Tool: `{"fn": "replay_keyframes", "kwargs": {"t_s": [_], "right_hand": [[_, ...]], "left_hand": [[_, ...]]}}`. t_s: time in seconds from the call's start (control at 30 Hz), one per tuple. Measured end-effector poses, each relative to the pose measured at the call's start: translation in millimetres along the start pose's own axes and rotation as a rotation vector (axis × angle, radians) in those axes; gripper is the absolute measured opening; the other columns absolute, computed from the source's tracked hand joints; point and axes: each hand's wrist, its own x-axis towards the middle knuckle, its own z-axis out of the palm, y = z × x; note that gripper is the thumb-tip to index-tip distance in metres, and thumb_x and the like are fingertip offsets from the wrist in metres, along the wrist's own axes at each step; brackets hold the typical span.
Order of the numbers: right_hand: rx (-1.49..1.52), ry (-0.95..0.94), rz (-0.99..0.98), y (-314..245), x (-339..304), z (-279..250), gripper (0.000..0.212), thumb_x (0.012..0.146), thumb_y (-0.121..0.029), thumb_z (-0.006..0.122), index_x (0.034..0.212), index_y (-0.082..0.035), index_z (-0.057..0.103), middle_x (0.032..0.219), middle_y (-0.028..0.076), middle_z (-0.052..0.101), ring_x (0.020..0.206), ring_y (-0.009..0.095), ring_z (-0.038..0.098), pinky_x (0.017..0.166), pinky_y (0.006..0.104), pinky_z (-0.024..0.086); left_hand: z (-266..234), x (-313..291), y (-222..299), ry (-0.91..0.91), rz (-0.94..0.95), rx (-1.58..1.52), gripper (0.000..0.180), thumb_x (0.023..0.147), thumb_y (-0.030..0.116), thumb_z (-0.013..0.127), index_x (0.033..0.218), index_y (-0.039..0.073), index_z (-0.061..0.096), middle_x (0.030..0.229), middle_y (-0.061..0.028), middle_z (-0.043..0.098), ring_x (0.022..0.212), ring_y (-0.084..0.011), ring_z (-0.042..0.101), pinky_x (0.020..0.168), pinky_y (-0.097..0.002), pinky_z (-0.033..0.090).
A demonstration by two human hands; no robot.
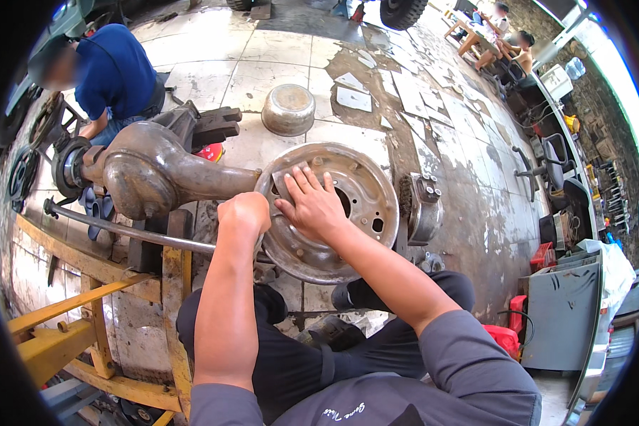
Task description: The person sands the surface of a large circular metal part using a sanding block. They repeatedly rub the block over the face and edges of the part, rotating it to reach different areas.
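Note:
A round, dished metal backing plate (366,184) with a central hole and several smaller holes stands tilted in front of me, brownish and worn. My right hand (311,202) lies on its upper left face, fingers extended, pressing a small grey-brown sheet of sandpaper (285,186) against the metal. At the plate's left edge, my left hand (244,214) is closed in a fist around the rim; its fingertips are hidden. The tube of a big rusty axle housing (145,170) reaches up to the plate from the left.
A metal drum (288,110) sits on the tiles beyond the plate. Right of it stands a hub-like part (426,209). A yellow frame (89,326) and a long rod (131,231) lie left. A person in blue (117,71) crouches far left. A grey cabinet (561,312) stands right.

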Motion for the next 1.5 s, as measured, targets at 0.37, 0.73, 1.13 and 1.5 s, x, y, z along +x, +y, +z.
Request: {"fn": "replay_keyframes", "kwargs": {"t_s": [0.37, 0.73, 1.13, 1.5], "right_hand": [[-0.055, 0.016, 0.042, 1, 9, -3, 0.077, 0.102, -0.061, 0.033, 0.152, -0.001, 0.038, 0.159, 0.021, 0.035, 0.149, 0.035, 0.031, 0.119, 0.0604, 0.02], [-0.052, -0.038, 0.065, 1, 12, -1, 0.083, 0.1, -0.066, 0.032, 0.153, -0.002, 0.037, 0.161, 0.02, 0.032, 0.151, 0.035, 0.026, 0.121, 0.0583, 0.017], [-0.105, -0.039, 0.081, -2, 15, -1, 0.085, 0.099, -0.069, 0.032, 0.153, -0.003, 0.037, 0.161, 0.019, 0.033, 0.15, 0.035, 0.028, 0.121, 0.0578, 0.017], [-0.113, -0.095, 0.048, 4, 14, -9, 0.085, 0.1, -0.067, 0.031, 0.153, 0.0, 0.035, 0.16, 0.022, 0.032, 0.15, 0.036, 0.028, 0.121, 0.0569, 0.018]], "left_hand": [[8, 14, -1, 0.008, 0.009, 0.064, 0.027, 0.088, 0.018, 0.064, 0.112, 0.011, 0.076, 0.12, -0.0111, 0.072, 0.114, -0.0287, 0.068, 0.094, -0.0396, 0.054], [7, 11, 4, -0.004, -0.026, 0.067, 0.025, 0.087, 0.018, 0.067, 0.11, 0.015, 0.077, 0.119, -0.0074, 0.073, 0.114, -0.0266, 0.068, 0.094, -0.0391, 0.051], [7, 6, 5, 0.017, -0.035, 0.042, 0.024, 0.089, 0.02, 0.068, 0.111, 0.016, 0.077, 0.118, -0.0048, 0.074, 0.114, -0.0242, 0.068, 0.093, -0.0382, 0.049], [-1, -1, 4, 0.001, 0.014, 0.023, 0.027, 0.085, 0.012, 0.064, 0.109, 0.005, 0.075, 0.118, -0.017, 0.071, 0.112, -0.0337, 0.068, 0.095, -0.043, 0.054]]}}
